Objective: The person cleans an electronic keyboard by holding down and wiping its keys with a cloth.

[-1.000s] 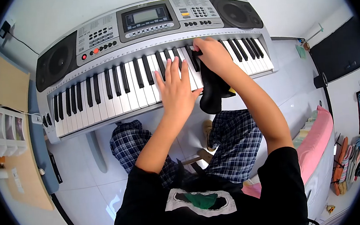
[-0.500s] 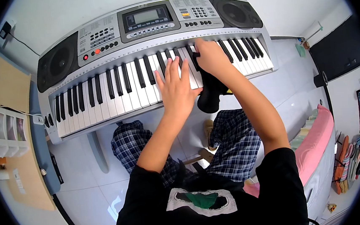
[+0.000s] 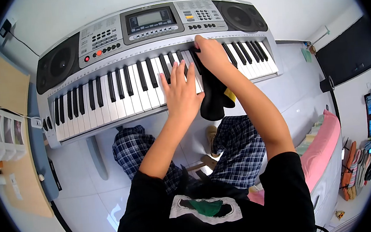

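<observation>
The silver electronic keyboard [image 3: 118, 88] stretches across the view in front of me. My left hand [image 3: 181, 90] lies flat on the white keys near the middle, fingers spread. Just to its right, my right hand [image 3: 210, 53] has its fingers closed on a black cloth [image 3: 212, 92] at the back of the keys, by the panel's lower edge. From there the cloth drapes over the keys and hangs past the front edge. A yellow patch [image 3: 230, 96] shows at its side, partly behind my right forearm.
Along the keyboard's top are a display [image 3: 149, 18], buttons and two speakers. At left stands a wooden desk [image 3: 23, 181] with white drawers [image 3: 4, 130]. A pink cushion [image 3: 323, 148] lies at right, near folded clothes [image 3: 356, 170]. My knees are below the keyboard.
My right hand has shifted slightly toward the panel and to the left, with the cloth in it. More of the yellow patch shows. My left hand stays nearly in place.
</observation>
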A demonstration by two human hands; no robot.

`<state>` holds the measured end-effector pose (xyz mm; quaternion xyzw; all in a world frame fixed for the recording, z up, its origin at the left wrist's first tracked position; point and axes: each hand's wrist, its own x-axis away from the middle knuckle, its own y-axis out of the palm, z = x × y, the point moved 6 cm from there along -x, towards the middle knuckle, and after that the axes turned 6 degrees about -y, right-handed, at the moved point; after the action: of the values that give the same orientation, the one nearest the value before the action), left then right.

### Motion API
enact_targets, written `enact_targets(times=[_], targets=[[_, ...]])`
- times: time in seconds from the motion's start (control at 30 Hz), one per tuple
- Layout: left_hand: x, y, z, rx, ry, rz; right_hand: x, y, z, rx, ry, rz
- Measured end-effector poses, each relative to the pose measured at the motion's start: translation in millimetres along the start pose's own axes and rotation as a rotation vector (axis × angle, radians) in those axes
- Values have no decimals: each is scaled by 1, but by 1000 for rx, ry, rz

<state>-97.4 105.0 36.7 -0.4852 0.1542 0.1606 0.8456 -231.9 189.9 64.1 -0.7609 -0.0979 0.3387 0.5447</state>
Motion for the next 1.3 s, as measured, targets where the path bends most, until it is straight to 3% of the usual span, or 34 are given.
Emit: enact_targets(times=[0.43, 1.07, 1.13, 1.3], targets=[[-4, 0, -1, 40, -19, 22, 43, -19, 3, -269, -49, -190], [-3, 4, 2, 8, -17, -20, -7, 0, 16, -19, -78, -82], [-5, 3, 1, 3, -15, -15, -3, 0, 24, -297, -148, -110], [-5, 3, -1, 23, -28, 2, 37, -20, 10, -308, -96, -269]])
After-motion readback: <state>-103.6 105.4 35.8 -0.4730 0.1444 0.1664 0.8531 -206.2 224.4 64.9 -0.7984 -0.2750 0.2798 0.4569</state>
